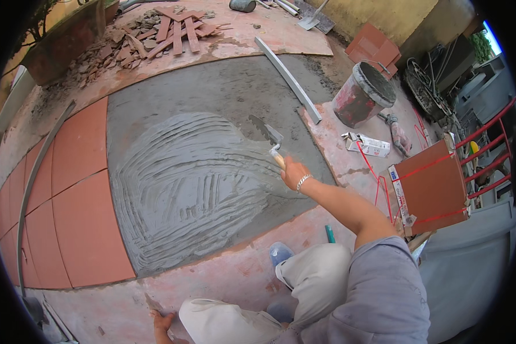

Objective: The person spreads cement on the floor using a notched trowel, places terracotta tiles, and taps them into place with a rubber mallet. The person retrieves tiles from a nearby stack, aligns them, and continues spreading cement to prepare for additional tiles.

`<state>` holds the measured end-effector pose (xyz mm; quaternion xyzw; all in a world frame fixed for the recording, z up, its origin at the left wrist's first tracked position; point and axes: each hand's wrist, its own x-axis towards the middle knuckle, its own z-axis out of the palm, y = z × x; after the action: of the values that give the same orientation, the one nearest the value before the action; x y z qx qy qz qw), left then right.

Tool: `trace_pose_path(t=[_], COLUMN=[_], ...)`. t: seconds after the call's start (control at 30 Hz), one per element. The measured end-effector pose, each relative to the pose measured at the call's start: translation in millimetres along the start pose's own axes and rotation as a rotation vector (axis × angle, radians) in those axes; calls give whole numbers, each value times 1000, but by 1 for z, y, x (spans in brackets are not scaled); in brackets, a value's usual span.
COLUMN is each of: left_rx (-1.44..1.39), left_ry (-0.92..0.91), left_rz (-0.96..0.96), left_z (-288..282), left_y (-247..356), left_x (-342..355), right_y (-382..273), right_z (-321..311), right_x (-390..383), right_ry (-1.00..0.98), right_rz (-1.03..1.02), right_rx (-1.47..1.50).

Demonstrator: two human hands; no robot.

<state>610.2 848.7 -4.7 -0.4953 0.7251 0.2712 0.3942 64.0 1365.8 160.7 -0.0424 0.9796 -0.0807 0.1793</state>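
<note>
My right hand (296, 173), a metal bracelet at its wrist, is closed round the wooden handle of a trowel (273, 135). The trowel's notched blade lies over the grey mortar bed at its right side. Wet mortar (203, 172) is spread there in curved ridges. My left hand (163, 321) rests on the pinkish floor at the lower left beside my knee, fingers apart, with nothing seen in it. Left of the mortar, reddish-brown square tiles (89, 238) lie in rows, their near ones bordering the wet patch.
A mortar-smeared bucket (362, 94) stands at the right, near a metal straightedge bar (289, 80). Stacked tiles (433, 186) with red straps sit nearer. Broken tile pieces (137, 43) are heaped at the back. A long curved-looking bar (34, 178) crosses the laid tiles.
</note>
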Motion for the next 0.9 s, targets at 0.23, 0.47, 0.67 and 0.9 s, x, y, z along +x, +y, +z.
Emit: trace_pose_path(t=[0.23,0.47,0.67,0.9], left_rx=[45,111,97,78], left_ry=[74,101,54,-32], left_rz=[36,33,101,81], left_z=[6,0,27,45], left_y=[7,37,106,157], left_x=[2,11,-15,-53], right_y=[107,162,209,217], right_z=[87,90,21,-13], right_x=[-43,-32,43,198], right_ry=[-104,-85,165,166], right_rz=[154,175,-28,195], right_rx=[-38,112,97,76])
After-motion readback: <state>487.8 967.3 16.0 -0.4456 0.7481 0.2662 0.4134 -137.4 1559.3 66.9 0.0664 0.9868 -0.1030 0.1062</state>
